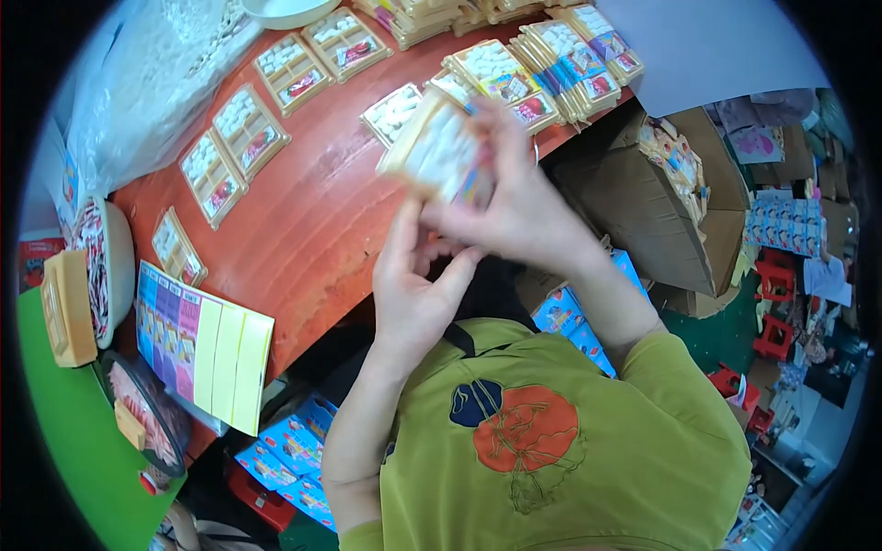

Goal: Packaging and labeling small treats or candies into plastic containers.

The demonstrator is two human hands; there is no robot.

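My right hand [510, 202] grips a tan plastic tray [441, 151] filled with white pieces, tilted and blurred by motion above the table's near edge. A purple-blue printed part shows by my fingers. Just below it is my left hand [413, 285], thumb and forefinger apart and curved. Its forefinger reaches up to the tray's lower edge; whether it bears any weight I cannot tell. Behind the held tray lies another filled tray [393, 112]. To the left, several sectioned trays [246, 130] with white pieces and small red packets lie on the red table [308, 207].
Stacked trays with printed bands [570, 69] stand at the table's right end, beside an open cardboard box [634, 197]. A clear plastic bag [152, 101] covers the far left. Nearer are a white basin [115, 266], a yellow-and-purple printed sheet [207, 344] and a dark-rimmed bowl [147, 404].
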